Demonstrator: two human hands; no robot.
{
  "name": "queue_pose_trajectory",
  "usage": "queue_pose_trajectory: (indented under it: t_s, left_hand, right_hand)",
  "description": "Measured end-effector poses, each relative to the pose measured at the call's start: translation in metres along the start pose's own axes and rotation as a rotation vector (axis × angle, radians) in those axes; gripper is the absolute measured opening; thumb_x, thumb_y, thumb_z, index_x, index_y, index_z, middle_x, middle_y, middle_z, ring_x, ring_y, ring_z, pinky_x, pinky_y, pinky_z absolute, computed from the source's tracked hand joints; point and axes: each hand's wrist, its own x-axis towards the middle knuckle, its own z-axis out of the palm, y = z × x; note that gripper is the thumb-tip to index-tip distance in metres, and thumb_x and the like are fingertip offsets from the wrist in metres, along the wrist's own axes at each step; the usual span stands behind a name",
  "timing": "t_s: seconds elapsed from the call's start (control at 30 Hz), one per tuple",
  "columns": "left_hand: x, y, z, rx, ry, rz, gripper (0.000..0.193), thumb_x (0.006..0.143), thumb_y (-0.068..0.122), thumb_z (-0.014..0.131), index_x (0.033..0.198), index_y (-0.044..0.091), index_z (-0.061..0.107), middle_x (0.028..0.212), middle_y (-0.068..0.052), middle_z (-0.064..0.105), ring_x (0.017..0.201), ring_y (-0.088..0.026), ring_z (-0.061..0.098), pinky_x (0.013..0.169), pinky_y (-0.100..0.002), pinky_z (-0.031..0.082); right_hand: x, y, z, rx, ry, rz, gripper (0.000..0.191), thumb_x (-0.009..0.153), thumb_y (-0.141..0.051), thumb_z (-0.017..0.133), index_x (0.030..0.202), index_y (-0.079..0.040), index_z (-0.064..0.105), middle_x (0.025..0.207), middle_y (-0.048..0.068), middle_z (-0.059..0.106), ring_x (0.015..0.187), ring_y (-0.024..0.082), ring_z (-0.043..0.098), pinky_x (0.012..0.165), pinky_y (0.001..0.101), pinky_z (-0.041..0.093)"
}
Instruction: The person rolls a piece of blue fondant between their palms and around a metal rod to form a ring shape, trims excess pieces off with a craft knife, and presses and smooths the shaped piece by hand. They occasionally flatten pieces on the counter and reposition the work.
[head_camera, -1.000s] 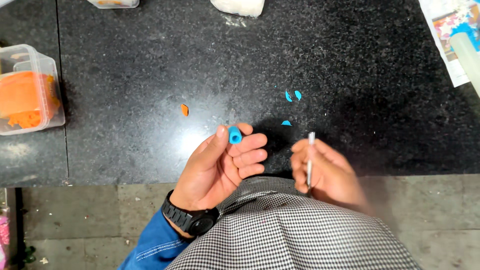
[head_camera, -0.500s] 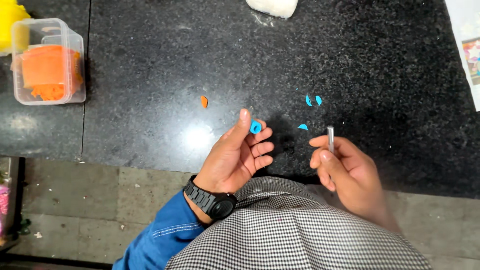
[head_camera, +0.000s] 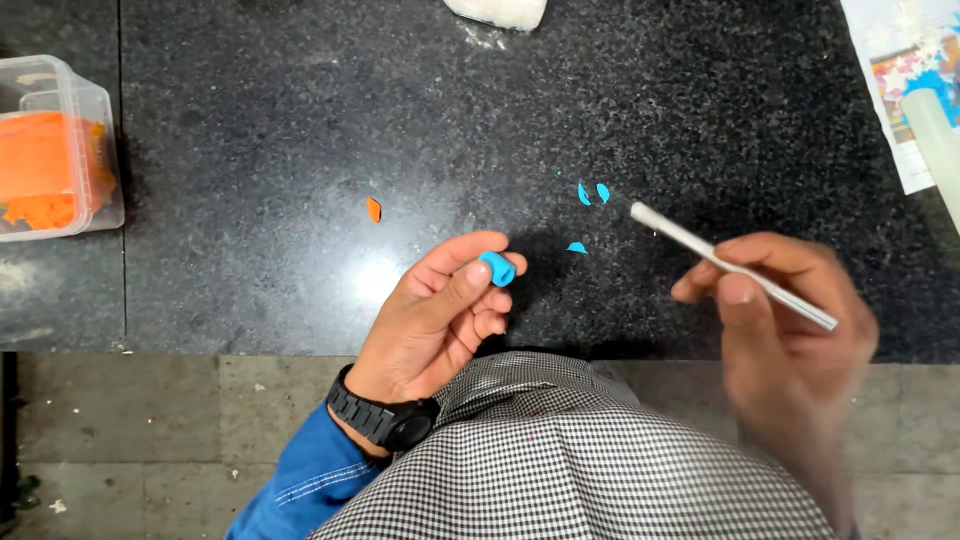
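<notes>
My left hand (head_camera: 440, 310) pinches a small blue clay ring (head_camera: 496, 268) between thumb and fingers, just above the counter's front edge. A black watch sits on that wrist. My right hand (head_camera: 790, 310), slightly blurred, holds a thin white stick tool (head_camera: 730, 265) that slants up and to the left, its tip near three small blue clay bits (head_camera: 592, 194) lying on the black speckled counter (head_camera: 300, 150). A single orange clay bit (head_camera: 374, 209) lies to the left of them.
A clear plastic box (head_camera: 60, 150) with orange clay stands at the left edge. A white lump (head_camera: 498, 12) lies at the top. Printed paper (head_camera: 900, 80) and a pale tube (head_camera: 935, 140) sit at the top right. A grey tiled floor lies below the counter edge.
My right hand has swung out to the right and tilted the stick from upright to slanting toward the blue bits. My left hand still holds the blue ring.
</notes>
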Motion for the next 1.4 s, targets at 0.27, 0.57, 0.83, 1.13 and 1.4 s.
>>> queue_pose_trajectory:
  t_s: [0.27, 0.57, 0.83, 1.13, 1.4]
  left_hand:
    - [0.003, 0.004, 0.006, 0.532, 0.172, 0.188, 0.031, 0.092, -0.005, 0.07, 0.123, -0.002, 0.064, 0.123, -0.016, 0.073, 0.104, -0.02, 0.074, 0.091, -0.033, 0.062]
    - [-0.006, 0.006, 0.016, 0.45, 0.008, 0.193, 0.026, 0.093, -0.008, 0.07, 0.117, -0.001, 0.063, 0.124, -0.018, 0.07, 0.105, -0.021, 0.072, 0.094, -0.038, 0.061]
    - [-0.027, 0.015, 0.033, 0.378, -0.161, 0.215, 0.026, 0.097, -0.007, 0.07, 0.121, -0.002, 0.06, 0.132, -0.02, 0.065, 0.111, -0.024, 0.073, 0.101, -0.04, 0.06]
    - [-0.037, 0.019, 0.042, 0.302, -0.281, 0.289, 0.027, 0.1, -0.01, 0.074, 0.122, -0.002, 0.061, 0.13, -0.027, 0.064, 0.102, -0.024, 0.074, 0.094, -0.038, 0.061]
    - [-0.037, 0.018, 0.046, 0.236, -0.316, 0.296, 0.025, 0.101, -0.011, 0.073, 0.121, -0.003, 0.061, 0.132, -0.028, 0.063, 0.106, -0.028, 0.075, 0.096, -0.038, 0.061]
  right_hand:
    - [0.005, 0.034, -0.003, 0.215, -0.078, 0.132, 0.015, 0.105, 0.001, 0.062, 0.118, 0.007, 0.058, 0.108, 0.018, 0.071, 0.096, 0.021, 0.071, 0.092, 0.0374, 0.06]
    - [-0.009, 0.029, 0.013, 0.048, -0.25, 0.196, 0.024, 0.101, 0.002, 0.054, 0.124, 0.005, 0.058, 0.105, 0.008, 0.07, 0.095, 0.012, 0.067, 0.091, 0.0271, 0.054]
    - [-0.012, -0.016, 0.023, -0.318, -0.346, -0.072, 0.022, 0.095, -0.003, 0.067, 0.116, 0.001, 0.068, 0.089, 0.007, 0.07, 0.079, 0.012, 0.072, 0.071, 0.0249, 0.055]
    - [-0.022, -0.048, 0.031, -0.323, -0.274, -0.206, 0.026, 0.088, 0.0, 0.072, 0.114, 0.003, 0.069, 0.09, 0.01, 0.075, 0.076, 0.015, 0.073, 0.063, 0.025, 0.057]
    - [-0.025, -0.05, 0.027, -0.274, -0.274, -0.238, 0.025, 0.088, 0.003, 0.071, 0.113, 0.002, 0.068, 0.093, 0.012, 0.077, 0.081, 0.018, 0.075, 0.069, 0.0278, 0.064]
